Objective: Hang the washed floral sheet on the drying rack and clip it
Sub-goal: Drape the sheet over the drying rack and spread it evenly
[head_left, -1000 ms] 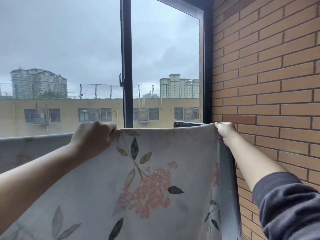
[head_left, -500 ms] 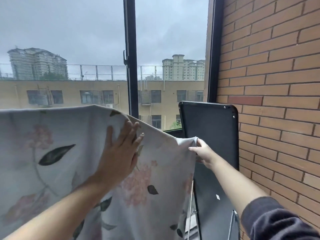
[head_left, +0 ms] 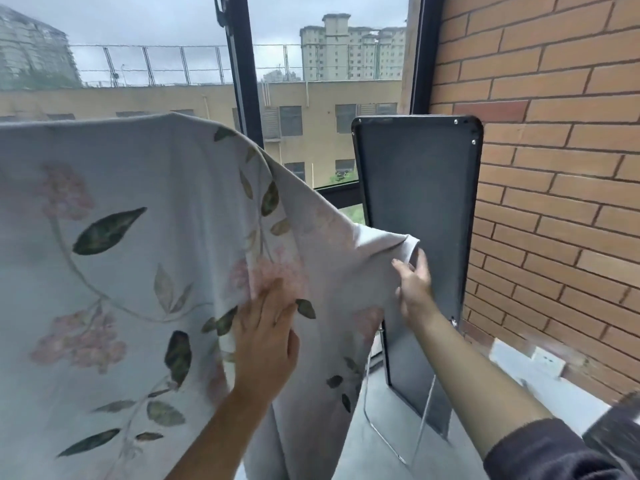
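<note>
The floral sheet, pale grey with pink blossoms and dark green leaves, hangs draped over a top line that the cloth hides. It fills the left half of the head view. My left hand lies flat on the sheet's front, fingers spread, near a pink flower. My right hand pinches the sheet's right corner and holds it out to the right. The rack's bar is hidden under the cloth. No clips are in view.
A dark flat panel on a thin wire stand leans upright just right of the sheet. A brick wall closes the right side, with a white socket low on it. Behind are window frames and buildings.
The sheet went from being held up at its top edge by both hands to hanging draped. My left hand slid down its front, and my right hand lowered with the corner.
</note>
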{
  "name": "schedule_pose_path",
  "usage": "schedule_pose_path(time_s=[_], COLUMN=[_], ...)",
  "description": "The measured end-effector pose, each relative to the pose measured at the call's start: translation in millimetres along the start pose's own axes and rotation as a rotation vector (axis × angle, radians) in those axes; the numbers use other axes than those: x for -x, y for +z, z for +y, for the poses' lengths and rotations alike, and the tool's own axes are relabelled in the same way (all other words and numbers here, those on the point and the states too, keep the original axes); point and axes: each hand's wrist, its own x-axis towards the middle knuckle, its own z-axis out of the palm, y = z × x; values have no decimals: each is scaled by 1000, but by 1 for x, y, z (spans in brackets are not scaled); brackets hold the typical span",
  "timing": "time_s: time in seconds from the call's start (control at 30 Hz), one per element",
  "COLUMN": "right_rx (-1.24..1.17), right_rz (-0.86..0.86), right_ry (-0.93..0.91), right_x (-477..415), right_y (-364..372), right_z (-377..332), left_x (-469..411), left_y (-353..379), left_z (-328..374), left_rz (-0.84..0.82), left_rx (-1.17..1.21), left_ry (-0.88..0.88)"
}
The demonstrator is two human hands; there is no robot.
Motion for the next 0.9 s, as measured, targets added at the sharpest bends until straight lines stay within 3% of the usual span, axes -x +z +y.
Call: schedule_pose_path(time_s=[0.2,0.37,0.47,0.53,0.63,0.77,0.9], right_rx=[12,-55,125,313,518,546,522], right_rz=[-9,-66,-157,-235,-319,-316,-274], right_ry=[-107,-170,-270,-352,-405,-439,-469], right_x=[-25,-71,-97,-111,-130,-159,-177], right_y=[-33,-38,-37,-38,-36,-26,1], right_z=[-65,-121,-155,-176,-187,-184,-188], left_x=[-43,-127,-184,-219,-259,-292,-309], left_y=[0,-10,-28,-42,-65,-91,-99], left_z=[31,52,54,53,50,52,55], left_rz=[70,86,146,193,99,29,96], left_rx=[74,-116,-241,-160,-237,-142,-151], left_ry=[55,120,82,43,-28,-72,-98])
